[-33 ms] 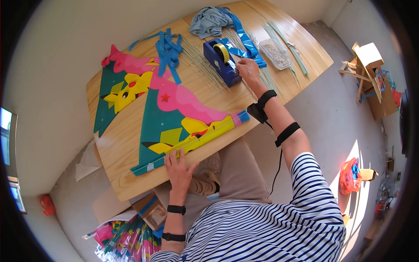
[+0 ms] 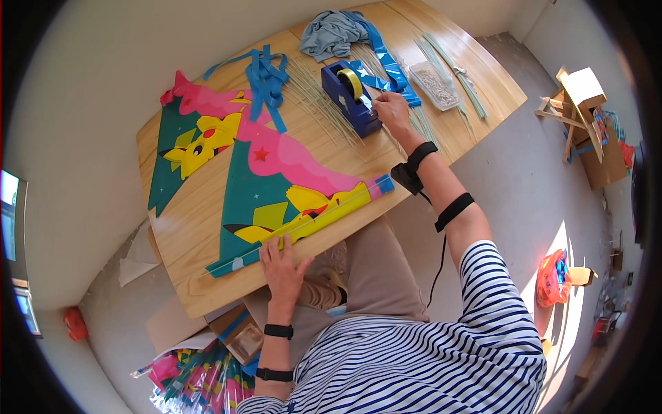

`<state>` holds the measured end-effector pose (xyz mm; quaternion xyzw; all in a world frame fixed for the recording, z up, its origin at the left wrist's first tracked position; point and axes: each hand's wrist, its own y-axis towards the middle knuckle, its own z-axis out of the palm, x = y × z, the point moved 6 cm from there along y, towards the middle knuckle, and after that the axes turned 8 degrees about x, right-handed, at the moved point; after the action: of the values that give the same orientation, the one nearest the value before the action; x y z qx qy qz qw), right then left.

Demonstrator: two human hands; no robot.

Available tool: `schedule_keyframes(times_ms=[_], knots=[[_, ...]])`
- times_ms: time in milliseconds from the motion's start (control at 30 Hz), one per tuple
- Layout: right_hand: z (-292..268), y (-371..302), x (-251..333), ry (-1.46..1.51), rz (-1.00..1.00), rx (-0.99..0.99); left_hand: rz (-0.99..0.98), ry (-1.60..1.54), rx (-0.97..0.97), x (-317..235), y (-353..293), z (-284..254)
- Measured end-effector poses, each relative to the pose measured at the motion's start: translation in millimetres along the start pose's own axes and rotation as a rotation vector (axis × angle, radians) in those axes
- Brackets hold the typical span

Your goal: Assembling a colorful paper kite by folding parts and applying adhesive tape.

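Note:
A triangular sheet, like a kite panel, (image 2: 283, 160) in green, pink and yellow lies on the wooden table with its near edge rolled over along a thin rod. My left hand (image 2: 281, 269) rests on the near left part of that edge, fingers laid flat and thumb apart. A blue tape dispenser (image 2: 355, 114) holding a yellowish roll of tape (image 2: 351, 84) stands farther back. At its cutting end my right hand (image 2: 393, 112) is closed in a pinch, apparently on the tape's end; the fingertips partly hide it. Blue material wraps the edge's right tip.
A second printed sheet (image 2: 200, 141) lies at the left. Behind are blue ribbons (image 2: 265, 79), a grey-blue cloth (image 2: 332, 34), thin rods (image 2: 314, 90) and a clear box of small white pieces (image 2: 434, 84). Packed colourful sheets (image 2: 200, 379) lie below the table, left of my legs.

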<state>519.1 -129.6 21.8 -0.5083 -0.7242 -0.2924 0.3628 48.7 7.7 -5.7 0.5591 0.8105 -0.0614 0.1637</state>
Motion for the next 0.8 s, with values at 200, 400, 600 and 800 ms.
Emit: schedule_keyframes(times_ms=[200,400,600,800], knots=[[1.2,-5.0,4.2,0.302,0.076,0.175,-0.014,-0.007,0.003,2.0,-1.7,1.2],[-8.2,-23.9,-3.9,0.68,0.053,0.273,0.005,0.023,-0.011,-5.9,1.2,-5.9],[-3.5,-43.7,-19.0,0.677,0.072,0.296,0.009,-0.006,-0.021,-5.0,0.5,-8.2],[6.3,-54.1,-26.7,0.736,0.212,0.257,0.009,-0.003,-0.016,-5.3,2.0,-9.7]])
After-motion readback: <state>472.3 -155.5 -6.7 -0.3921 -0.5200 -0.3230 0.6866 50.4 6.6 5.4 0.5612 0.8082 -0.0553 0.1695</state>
